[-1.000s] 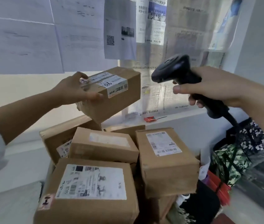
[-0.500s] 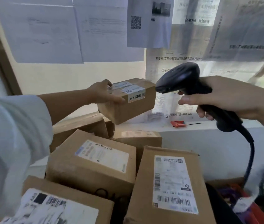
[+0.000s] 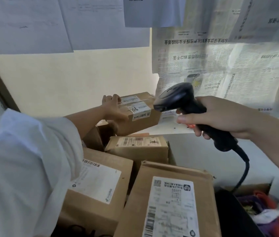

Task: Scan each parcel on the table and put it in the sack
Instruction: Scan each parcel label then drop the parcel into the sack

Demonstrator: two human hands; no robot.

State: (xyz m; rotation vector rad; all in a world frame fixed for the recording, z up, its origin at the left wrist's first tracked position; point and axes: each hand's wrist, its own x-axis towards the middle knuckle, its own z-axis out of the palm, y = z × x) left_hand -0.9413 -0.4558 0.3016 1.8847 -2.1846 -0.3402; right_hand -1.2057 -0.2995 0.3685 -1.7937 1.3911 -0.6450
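Note:
My left hand point(image 3: 114, 109) grips a small brown cardboard parcel point(image 3: 143, 120) with white labels, holding it at the far end of the pile near the wall. My right hand point(image 3: 224, 117) is closed around the handle of a black barcode scanner point(image 3: 178, 98), whose head points left at the held parcel from just beside it. Below lie several more cardboard parcels: one with a handwritten label point(image 3: 138, 147), one with a white label under my sleeve point(image 3: 101, 183), and a large one at the front point(image 3: 167, 202). No sack is clearly seen.
The scanner's black cable point(image 3: 243, 170) hangs down to the right. Newspaper sheets point(image 3: 220, 62) and white papers point(image 3: 67, 23) cover the wall. A white ledge point(image 3: 169, 129) runs behind the pile. Colourful bags and a dark object point(image 3: 263, 211) sit at lower right.
My left hand has carried the small parcel farther away and lower, toward the back of the pile. The scanner follows it, staying aimed at its label. The view has moved closer over the parcels.

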